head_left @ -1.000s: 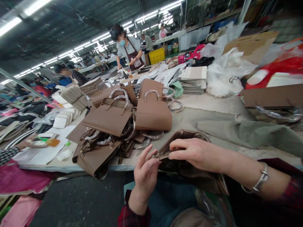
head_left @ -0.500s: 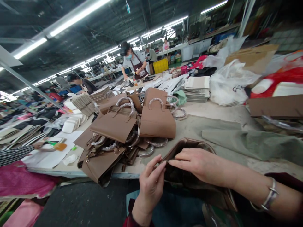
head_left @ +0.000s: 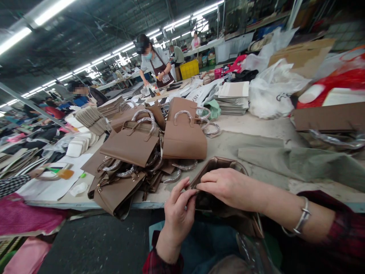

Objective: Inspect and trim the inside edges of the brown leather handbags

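Observation:
A brown handbag (head_left: 219,163) rests at the table's front edge, its mouth open toward me and its dark inside partly visible. My left hand (head_left: 179,209) pinches the bag's near left rim between thumb and fingers. Close beside it, my right hand (head_left: 225,186) grips the same edge from above, fingertips almost meeting the left ones. Whatever fine detail lies between the fingertips is too small to make out. Clear plastic (head_left: 249,249) hangs below the bag near my lap.
Brown handbags with wrapped handles (head_left: 131,146) are piled left of centre; another bag (head_left: 185,139) lies beside them. Grey-green cloth (head_left: 299,163) covers the right. A stack of panels (head_left: 232,99) and white plastic bags (head_left: 276,91) sit behind. A co-worker's hand (head_left: 38,172) is at the left.
The view has shifted slightly, so the scene sits a little further left and higher. Both hands keep hold of the bag's rim, and the right forearm shows more sleeve.

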The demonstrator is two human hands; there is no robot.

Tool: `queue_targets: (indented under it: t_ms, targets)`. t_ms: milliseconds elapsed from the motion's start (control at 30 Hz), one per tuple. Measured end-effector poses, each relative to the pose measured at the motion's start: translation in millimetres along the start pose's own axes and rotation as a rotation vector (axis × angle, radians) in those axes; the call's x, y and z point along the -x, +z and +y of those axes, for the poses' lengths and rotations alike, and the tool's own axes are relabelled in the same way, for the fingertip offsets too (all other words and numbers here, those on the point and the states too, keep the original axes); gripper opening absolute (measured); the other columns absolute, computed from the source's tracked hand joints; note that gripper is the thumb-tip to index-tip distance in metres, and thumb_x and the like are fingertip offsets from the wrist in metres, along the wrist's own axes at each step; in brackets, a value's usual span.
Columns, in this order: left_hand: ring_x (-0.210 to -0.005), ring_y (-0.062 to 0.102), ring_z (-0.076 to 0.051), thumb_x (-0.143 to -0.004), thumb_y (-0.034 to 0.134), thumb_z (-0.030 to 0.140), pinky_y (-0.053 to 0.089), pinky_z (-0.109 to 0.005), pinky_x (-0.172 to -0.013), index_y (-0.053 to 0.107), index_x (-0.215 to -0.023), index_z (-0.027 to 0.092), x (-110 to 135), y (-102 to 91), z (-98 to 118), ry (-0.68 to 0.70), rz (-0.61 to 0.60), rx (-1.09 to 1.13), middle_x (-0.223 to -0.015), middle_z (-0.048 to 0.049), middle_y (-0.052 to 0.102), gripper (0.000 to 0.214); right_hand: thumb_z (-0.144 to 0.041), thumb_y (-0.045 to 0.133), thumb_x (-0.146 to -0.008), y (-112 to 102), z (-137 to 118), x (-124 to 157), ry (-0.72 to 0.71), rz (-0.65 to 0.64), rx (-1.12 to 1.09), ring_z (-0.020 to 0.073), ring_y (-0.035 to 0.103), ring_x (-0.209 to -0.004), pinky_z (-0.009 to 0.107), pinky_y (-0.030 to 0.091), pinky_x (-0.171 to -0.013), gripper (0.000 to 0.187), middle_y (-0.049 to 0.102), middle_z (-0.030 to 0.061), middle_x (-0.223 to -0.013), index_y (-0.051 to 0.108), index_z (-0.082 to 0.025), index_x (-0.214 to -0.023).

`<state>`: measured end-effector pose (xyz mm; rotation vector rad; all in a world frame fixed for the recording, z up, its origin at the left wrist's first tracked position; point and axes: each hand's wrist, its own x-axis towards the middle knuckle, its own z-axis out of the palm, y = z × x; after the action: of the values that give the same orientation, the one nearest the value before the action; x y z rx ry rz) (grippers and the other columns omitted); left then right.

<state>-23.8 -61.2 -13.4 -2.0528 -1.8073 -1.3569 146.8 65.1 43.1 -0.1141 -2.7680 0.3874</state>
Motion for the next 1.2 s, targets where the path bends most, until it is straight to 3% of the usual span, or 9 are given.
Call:
queue_targets:
  t_ms: [167,333,500,733,867,1200]
  targets:
    - [-0.104,0.062,-0.019,-0.081,0.057,0.005,0.054,-0.033,-0.089,0.064,-0.095,0.019,0.8,0.7,0.2,-0.028,0.011,-0.029,-0.122,-0.0103,0.058,0.021,-0.012,0.048,-0.089,-3.9,-0.3,4.4,0.012,0.038,-0.012,0.0182,0.059,-0.096,0.031,0.048,-0.082,0.031,0.063,0.0083,-0.109,0.058,-0.02,-0.118]
    - [-0.101,0.063,-0.018,-0.08,0.058,0.004,0.054,-0.032,-0.088,0.062,-0.095,0.018,1.9,0.9,0.8,-0.051,0.025,-0.035,-0.121,-0.0109,0.058,0.021,-0.009,0.048,-0.088,-4.6,1.0,12.8,-0.002,-0.022,-0.002,0.018,0.058,-0.09,0.03,0.047,-0.077,0.027,0.063,0.0064,-0.099,0.062,-0.02,-0.108]
    - [-0.105,0.062,-0.019,-0.08,0.057,0.001,0.055,-0.035,-0.089,0.059,-0.102,0.018,1.9,0.5,2.5,-0.004,0.057,0.023,-0.126,-0.0125,0.055,0.028,-0.01,0.049,-0.088,-0.1,1.3,13.8,0.021,-0.008,0.019,0.0196,0.057,-0.089,0.033,0.047,-0.079,0.031,0.064,0.0075,-0.097,0.059,-0.017,-0.117]
    - [-0.113,0.058,-0.022,-0.083,0.054,0.002,0.056,-0.035,-0.087,0.063,-0.116,0.026,3.3,-1.7,-3.2,0.045,-0.067,0.063,-0.143,-0.0108,0.04,0.041,-0.01,0.048,-0.088,1.5,1.1,11.8,0.016,-0.001,0.029,0.0194,0.055,-0.085,0.032,0.044,-0.075,0.024,0.064,0.0069,-0.093,0.061,-0.017,-0.107]
    - [-0.106,0.06,-0.02,-0.082,0.057,0.004,0.056,-0.033,-0.084,0.063,-0.115,0.025,-0.8,-3.6,-4.7,0.06,-0.117,0.027,-0.138,-0.0109,0.046,0.039,-0.01,0.044,-0.091,0.8,3.0,15.0,0.089,0.05,-0.03,0.0163,0.053,-0.078,0.028,0.042,-0.069,0.02,0.062,0.0052,-0.086,0.06,-0.016,-0.1]
    - [-0.101,0.062,-0.02,-0.079,0.061,0.005,0.055,-0.034,-0.086,0.065,-0.103,0.019,-5.1,-0.7,-2.4,0.094,-0.079,-0.027,-0.129,-0.0127,0.055,0.027,-0.008,0.045,-0.09,-8.1,5.6,22.2,0.008,-0.038,-0.009,0.0164,0.053,-0.088,0.028,0.041,-0.076,0.023,0.064,0.0039,-0.096,0.061,-0.02,-0.102]
